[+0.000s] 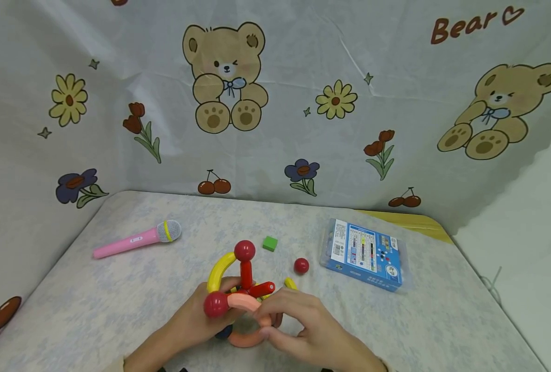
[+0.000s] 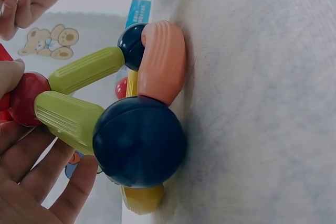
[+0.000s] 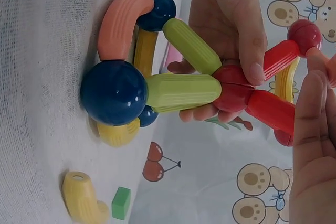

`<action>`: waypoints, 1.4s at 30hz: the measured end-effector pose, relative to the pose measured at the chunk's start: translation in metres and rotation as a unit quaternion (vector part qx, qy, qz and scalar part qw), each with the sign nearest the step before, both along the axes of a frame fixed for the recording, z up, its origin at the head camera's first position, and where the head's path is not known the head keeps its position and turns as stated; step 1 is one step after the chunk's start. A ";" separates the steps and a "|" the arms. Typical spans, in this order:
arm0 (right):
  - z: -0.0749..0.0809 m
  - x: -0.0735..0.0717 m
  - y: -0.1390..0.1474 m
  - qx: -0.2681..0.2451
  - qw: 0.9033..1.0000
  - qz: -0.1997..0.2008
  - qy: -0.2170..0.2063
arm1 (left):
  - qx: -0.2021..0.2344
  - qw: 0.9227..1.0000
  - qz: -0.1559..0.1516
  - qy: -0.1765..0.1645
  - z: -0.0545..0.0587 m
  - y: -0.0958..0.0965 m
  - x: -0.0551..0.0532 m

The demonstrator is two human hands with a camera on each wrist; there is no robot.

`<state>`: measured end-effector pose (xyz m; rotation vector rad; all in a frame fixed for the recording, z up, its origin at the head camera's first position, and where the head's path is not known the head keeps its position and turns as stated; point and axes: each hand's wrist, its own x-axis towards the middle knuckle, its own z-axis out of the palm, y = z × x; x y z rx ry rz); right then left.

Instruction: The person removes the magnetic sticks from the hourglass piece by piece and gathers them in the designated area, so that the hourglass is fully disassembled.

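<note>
A magnetic stick-and-ball structure stands on the table. My left hand (image 1: 196, 313) grips it at the central red ball (image 3: 234, 88), thumb on top and fingers beneath. Green sticks (image 3: 184, 92) lead from that ball down to dark blue balls (image 2: 139, 141), joined by a curved peach stick (image 2: 164, 61) at the base. Higher up are red sticks (image 1: 246, 274), a curved yellow stick (image 1: 220, 269) and a red ball (image 1: 245, 250). My right hand (image 1: 310, 325) pinches the upper curved peach stick (image 1: 243, 301), whose other end touches a red ball (image 1: 216, 304).
Behind the structure lie a green block (image 1: 270, 243), a loose red ball (image 1: 301, 265) and a loose curved yellow stick (image 3: 81, 198). A blue boxed set (image 1: 367, 254) lies at right, a pink toy microphone (image 1: 138, 239) at left. A bear-print cloth (image 1: 284, 139) hangs behind.
</note>
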<state>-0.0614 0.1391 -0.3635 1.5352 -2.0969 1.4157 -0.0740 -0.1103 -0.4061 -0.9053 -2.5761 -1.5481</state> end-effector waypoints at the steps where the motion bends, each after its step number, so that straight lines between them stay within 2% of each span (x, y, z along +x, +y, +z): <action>1: 0.000 0.000 0.000 -0.002 1.000 0.000 -0.002 | -0.001 1.000 0.000 -0.003 0.000 0.000 0.000; 9: 0.003 -0.004 0.004 -0.027 0.999 0.000 0.032 | 0.003 1.000 -0.005 -0.023 0.004 0.001 0.000; 13: 0.005 -0.004 0.007 -0.018 1.000 -0.018 0.016 | 0.003 1.000 -0.001 -0.017 0.004 0.002 0.000; 17: 0.008 -0.002 0.009 -0.007 0.999 -0.052 -0.008 | 0.001 1.000 0.001 -0.010 0.003 0.003 0.000; 22: 0.011 -0.001 0.011 -0.006 0.996 -0.090 -0.011 | -0.005 1.000 0.008 -0.029 0.002 0.003 -0.001; 26: 0.011 -0.001 0.011 -0.011 0.995 -0.096 -0.004 | -0.005 1.000 0.007 -0.029 0.002 0.004 -0.001; 35: 0.008 -0.004 0.009 -0.045 0.994 -0.089 0.044 | 0.015 1.000 -0.009 -0.022 0.002 0.003 -0.001; 42: 0.008 -0.006 0.010 -0.036 0.988 -0.103 0.111 | 0.020 0.999 -0.019 -0.024 0.002 0.001 -0.002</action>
